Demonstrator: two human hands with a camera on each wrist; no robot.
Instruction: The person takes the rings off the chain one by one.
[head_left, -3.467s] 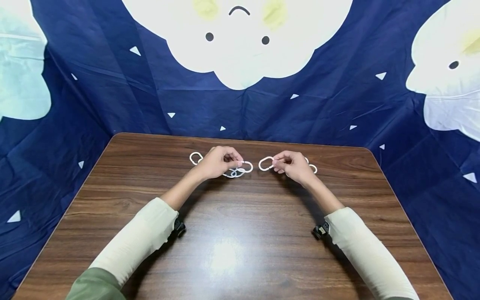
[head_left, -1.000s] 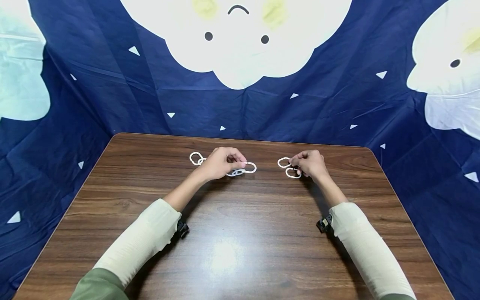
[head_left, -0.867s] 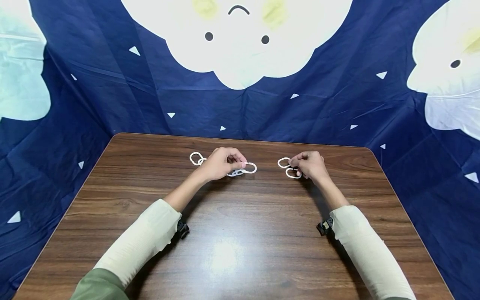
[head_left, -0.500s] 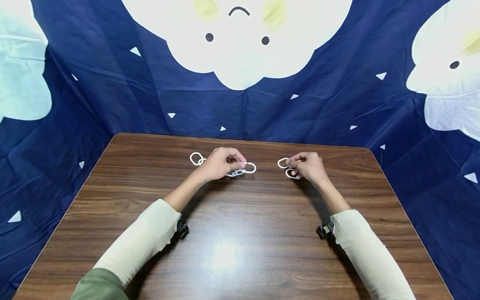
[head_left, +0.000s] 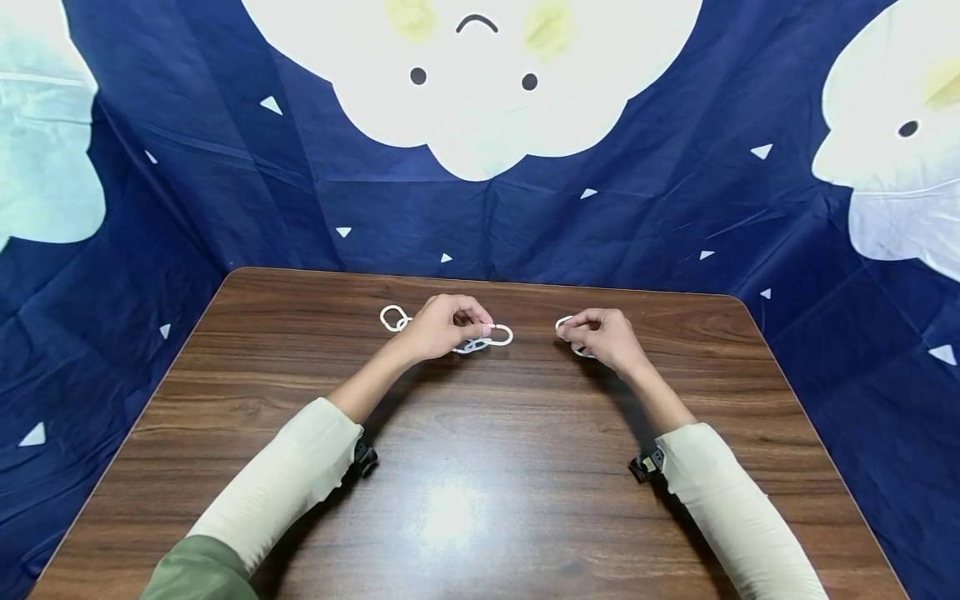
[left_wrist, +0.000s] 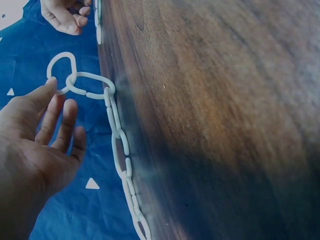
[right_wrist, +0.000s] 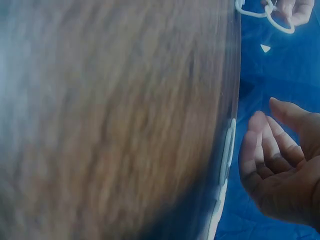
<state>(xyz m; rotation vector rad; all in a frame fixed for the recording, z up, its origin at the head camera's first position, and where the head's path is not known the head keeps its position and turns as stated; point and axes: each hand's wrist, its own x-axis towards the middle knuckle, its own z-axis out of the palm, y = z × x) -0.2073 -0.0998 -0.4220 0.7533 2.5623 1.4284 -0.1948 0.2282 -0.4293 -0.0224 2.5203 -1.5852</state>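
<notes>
My left hand (head_left: 442, 327) pinches a white chain link (left_wrist: 75, 64) between thumb and fingers, lifted above the table near its far edge. A second link hooks through it, and from there a white plastic chain (left_wrist: 117, 120) runs down onto the tabletop. Part of that chain is hidden under the left hand in the head view; its far end link (head_left: 383, 317) shows at the left. To the right, my right hand (head_left: 603, 337) hovers over white links (right_wrist: 227, 155) lying on the table. Its thumb and fingers stand apart with nothing between them in the right wrist view.
The brown wooden table (head_left: 450, 425) has its far edge just beyond both hands. Behind it hangs a dark blue cloth (head_left: 510, 225) printed with white clouds and triangles. A wrist camera (head_left: 365, 458) is strapped on each forearm.
My right hand carried a link rightward from beside the left hand and released it on the table. It has since shifted left over the links. The left hand keeps its link, moved slightly right.
</notes>
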